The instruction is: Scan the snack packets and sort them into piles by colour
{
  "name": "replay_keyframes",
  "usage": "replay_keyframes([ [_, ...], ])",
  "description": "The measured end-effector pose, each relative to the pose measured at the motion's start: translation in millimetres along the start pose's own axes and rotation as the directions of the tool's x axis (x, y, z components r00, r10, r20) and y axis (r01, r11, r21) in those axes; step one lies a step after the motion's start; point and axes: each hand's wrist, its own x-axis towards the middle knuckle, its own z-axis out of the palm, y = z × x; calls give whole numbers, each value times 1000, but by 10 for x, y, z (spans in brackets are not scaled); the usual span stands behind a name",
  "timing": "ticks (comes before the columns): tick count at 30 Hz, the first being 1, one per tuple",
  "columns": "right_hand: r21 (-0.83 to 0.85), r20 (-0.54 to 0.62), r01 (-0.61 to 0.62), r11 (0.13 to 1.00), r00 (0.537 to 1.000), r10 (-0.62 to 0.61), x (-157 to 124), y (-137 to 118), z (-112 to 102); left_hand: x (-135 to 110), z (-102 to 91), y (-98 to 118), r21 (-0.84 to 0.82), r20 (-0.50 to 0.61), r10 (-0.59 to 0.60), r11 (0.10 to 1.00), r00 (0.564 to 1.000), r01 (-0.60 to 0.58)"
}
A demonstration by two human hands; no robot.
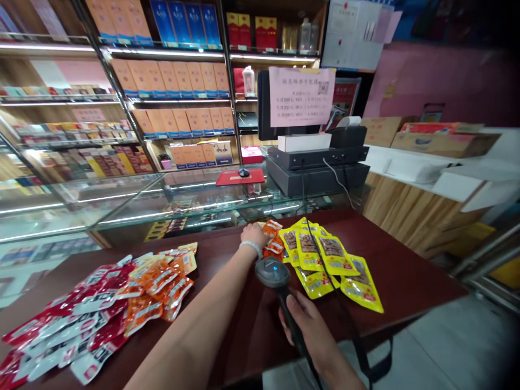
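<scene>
My right hand [311,319] is wrapped round the handle of a dark barcode scanner [273,273], whose head points away from me over the table. My left hand [254,235], with a pale band at the wrist, reaches forward past the scanner. Its curled fingers are at the edge of a small pile of orange snack packets [274,238]; the fingertips are partly hidden. Beside that pile, to the right, lie several yellow snack packets [311,249], crossed by the scanner's black cable. On the left, more orange packets [156,281] overlap red and silver packets [77,319].
The dark red table [227,330] meets a glass display counter [195,203]. Behind stand a monitor with a pink notice [303,97], a black cash drawer [317,176] and a mouse [244,172]. Shelves hold boxed goods [170,78]. Cardboard boxes [442,142] sit at the right.
</scene>
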Motion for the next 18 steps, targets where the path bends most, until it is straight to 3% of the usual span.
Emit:
replay_keyframes([
  [4,2,36,1,1000,999,-1,-11,-11,7,-14,34,-199,-78,61,-1,997,998,6],
  [7,7,22,-15,1000,1000,15,-24,-29,17,-133,57,-454,-223,33,-12,975,999,19],
  [13,-67,10,45,997,999,-44,-104,-60,112,-614,2,-952,-523,-120,-187,847,975,98],
  [18,-145,131,74,987,990,-55,-161,-7,384,-990,-85,-1254,-605,-172,-269,788,948,114],
])
